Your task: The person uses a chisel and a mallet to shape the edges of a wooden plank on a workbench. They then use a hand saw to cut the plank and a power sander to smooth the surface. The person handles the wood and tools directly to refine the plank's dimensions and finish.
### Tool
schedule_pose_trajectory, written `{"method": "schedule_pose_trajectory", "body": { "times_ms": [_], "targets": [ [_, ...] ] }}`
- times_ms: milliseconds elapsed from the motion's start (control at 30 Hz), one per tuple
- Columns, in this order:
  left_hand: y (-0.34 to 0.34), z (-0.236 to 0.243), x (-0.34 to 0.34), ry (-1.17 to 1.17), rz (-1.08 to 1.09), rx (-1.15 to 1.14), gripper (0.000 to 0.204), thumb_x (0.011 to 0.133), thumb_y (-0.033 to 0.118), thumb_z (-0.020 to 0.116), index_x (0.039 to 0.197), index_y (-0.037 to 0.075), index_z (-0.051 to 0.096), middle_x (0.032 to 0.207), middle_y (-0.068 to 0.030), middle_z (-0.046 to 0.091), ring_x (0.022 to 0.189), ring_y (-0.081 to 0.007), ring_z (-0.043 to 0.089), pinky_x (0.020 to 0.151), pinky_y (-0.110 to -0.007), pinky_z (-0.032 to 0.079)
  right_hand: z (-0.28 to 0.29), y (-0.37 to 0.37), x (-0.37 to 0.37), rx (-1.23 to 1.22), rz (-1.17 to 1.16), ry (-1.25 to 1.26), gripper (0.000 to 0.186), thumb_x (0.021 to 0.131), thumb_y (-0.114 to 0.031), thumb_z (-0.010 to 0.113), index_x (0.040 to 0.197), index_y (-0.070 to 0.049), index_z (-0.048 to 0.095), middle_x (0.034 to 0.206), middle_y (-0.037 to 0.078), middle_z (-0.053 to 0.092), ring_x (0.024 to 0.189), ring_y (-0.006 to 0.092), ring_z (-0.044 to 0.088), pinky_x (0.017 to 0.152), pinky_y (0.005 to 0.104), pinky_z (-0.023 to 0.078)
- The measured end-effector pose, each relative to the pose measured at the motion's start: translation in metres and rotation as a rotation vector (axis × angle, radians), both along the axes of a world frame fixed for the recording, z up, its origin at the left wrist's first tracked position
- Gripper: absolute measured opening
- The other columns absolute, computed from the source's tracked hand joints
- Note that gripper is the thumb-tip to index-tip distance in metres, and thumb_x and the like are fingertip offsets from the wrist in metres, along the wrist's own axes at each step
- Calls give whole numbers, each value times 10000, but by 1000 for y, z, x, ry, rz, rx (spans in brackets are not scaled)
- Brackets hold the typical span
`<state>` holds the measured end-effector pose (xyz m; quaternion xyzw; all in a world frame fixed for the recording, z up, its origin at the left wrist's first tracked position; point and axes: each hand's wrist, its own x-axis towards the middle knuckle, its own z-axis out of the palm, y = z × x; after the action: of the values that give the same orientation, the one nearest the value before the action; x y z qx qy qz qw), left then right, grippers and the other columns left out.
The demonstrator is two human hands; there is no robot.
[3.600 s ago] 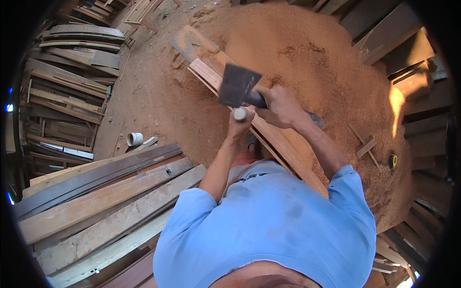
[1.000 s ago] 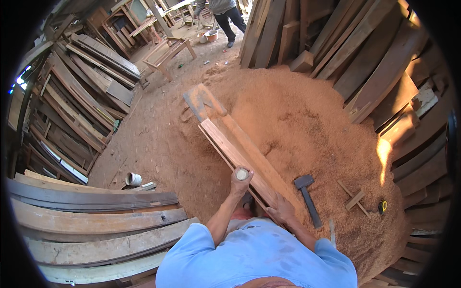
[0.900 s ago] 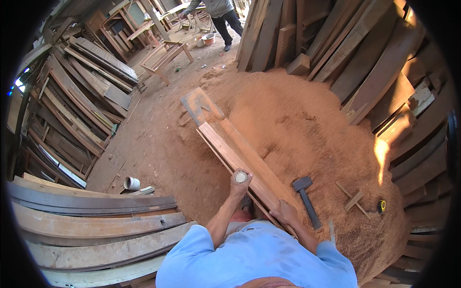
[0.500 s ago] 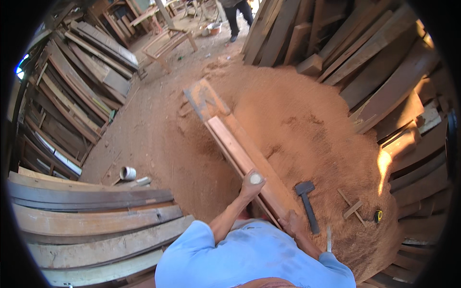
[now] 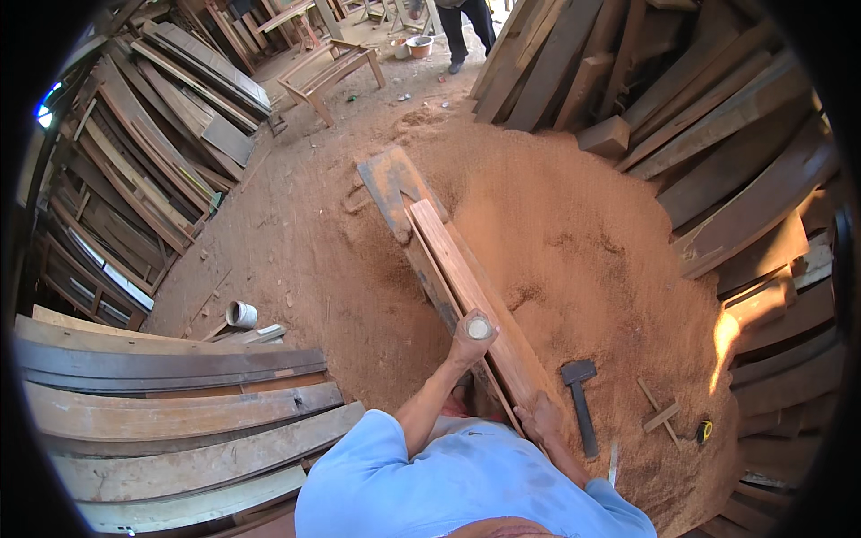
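My left hand (image 5: 466,342) is closed round an upright tool handle (image 5: 477,327) with a pale round top, held against a long reddish wooden piece (image 5: 443,249). My right hand (image 5: 538,414) grips the near end of that piece, fingers curled on it. The piece lies along a dusty plank bench (image 5: 390,184) with a notched far end. To the right, a dark-headed hammer (image 5: 578,386) lies on sawdust, near a wooden cross-shaped tool (image 5: 662,414), a pale flat strip (image 5: 613,462) and a yellow-black tape measure (image 5: 705,431). The working end of the held tool is hidden.
Sawdust (image 5: 592,269) is heaped right of the bench. Planks (image 5: 179,403) are stacked at lower left, with more along both sides (image 5: 152,161) (image 5: 735,152). A white can (image 5: 240,314) stands left. Another person (image 5: 457,36) stands beyond a wooden frame (image 5: 332,81) and buckets (image 5: 419,47).
The hammer, raised in my right hand 3.6 s ago, now lies on the sawdust, and that hand holds the wood. In the last second the piece and my left hand shifted rightward along the bench.
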<state>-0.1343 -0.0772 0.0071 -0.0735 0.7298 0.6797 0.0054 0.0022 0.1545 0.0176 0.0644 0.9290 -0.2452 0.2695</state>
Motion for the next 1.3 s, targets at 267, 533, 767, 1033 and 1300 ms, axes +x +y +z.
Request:
{"method": "schedule_pose_trajectory", "body": {
  "times_ms": [267, 533, 767, 1033, 1300],
  "targets": [
    [-3, -7, 12, 135, 66, -302, 395, 828, 222, 817, 1076, 53, 560, 919, -121, 625, 872, -275, 626, 773, -393, 509, 38, -25, -70, -357, 11, 347, 630, 901, -313, 721, 1377, 37, 503, 1318, 307, 581, 1231, 444, 567, 1066, 490, 443],
    [-9, -41, 29, 98, -12, -561, 554, 804, 387, 764, 1200, 54, 566, 1152, -212, 657, 1125, -430, 604, 861, -553, 498, 66, -139, -152, -452, 304, 830, 565, 884, -358, 721, 1334, -48, 580, 1298, 219, 606, 1210, 403, 559, 1051, 484, 431],
    [-19, -64, -10, 45, 222, -437, 496, 770, 293, 778, 1167, 59, 593, 1036, -226, 691, 1030, -430, 660, 808, -549, 522, 25, -208, -223, -223, 392, 446, 279, 938, -317, 602, 1054, -75, 676, 949, 218, 725, 933, 421, 696, 833, 546, 533],
    [-29, -50, 13, -42, 164, -553, 570, 766, 293, 785, 1205, 7, 562, 1089, -261, 672, 1064, -480, 630, 868, -560, 505, -20, -210, -239, -205, 361, 404, 322, 921, -329, 577, 1070, -56, 660, 964, 265, 718, 972, 438, 696, 853, 537, 537],
    [-16, -23, 0, 17, 170, -469, 608, 765, 258, 819, 1253, 23, 543, 1158, -211, 660, 1081, -395, 655, 888, -498, 522, 28, -201, -227, -252, 388, 366, 353, 923, -304, 621, 1135, -24, 649, 991, 266, 717, 978, 449, 686, 865, 525, 534]
  ]
}}
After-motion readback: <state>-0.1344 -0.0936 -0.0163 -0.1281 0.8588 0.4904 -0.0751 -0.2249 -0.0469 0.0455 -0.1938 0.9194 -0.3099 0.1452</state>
